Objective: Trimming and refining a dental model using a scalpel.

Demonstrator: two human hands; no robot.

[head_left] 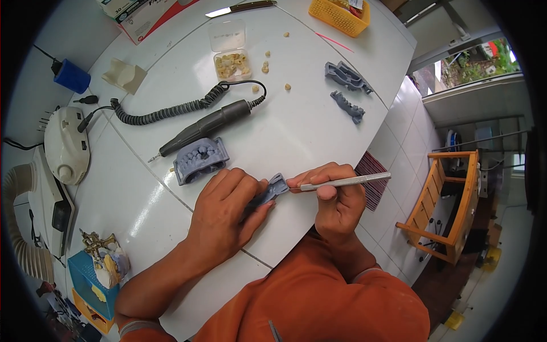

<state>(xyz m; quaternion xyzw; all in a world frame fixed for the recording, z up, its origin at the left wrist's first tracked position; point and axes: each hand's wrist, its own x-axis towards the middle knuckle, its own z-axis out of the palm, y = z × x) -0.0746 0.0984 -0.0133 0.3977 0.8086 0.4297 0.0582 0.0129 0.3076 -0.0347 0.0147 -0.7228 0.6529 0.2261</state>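
Observation:
My left hand (223,206) is closed around a blue-grey dental model piece (277,186), whose far end sticks out past the thumb and fingers. My right hand (342,202) grips a silver pen-shaped tool (356,180) like a pencil. Its thin tip points left at the model's end; I cannot tell whether they touch. Just beyond my left hand stands a grey dental model (200,159) with a row of teeth. Behind that model lies a dark rotary handpiece (208,126) on a coiled cord (165,118).
Two grey model pieces, a larger one (346,76) and a smaller one (347,107), lie at right. Tooth-like bits fill an open clear box (232,65); several lie loose nearby. A knife (242,8) and yellow basket (340,18) are at the back; a control unit (67,145) stands left.

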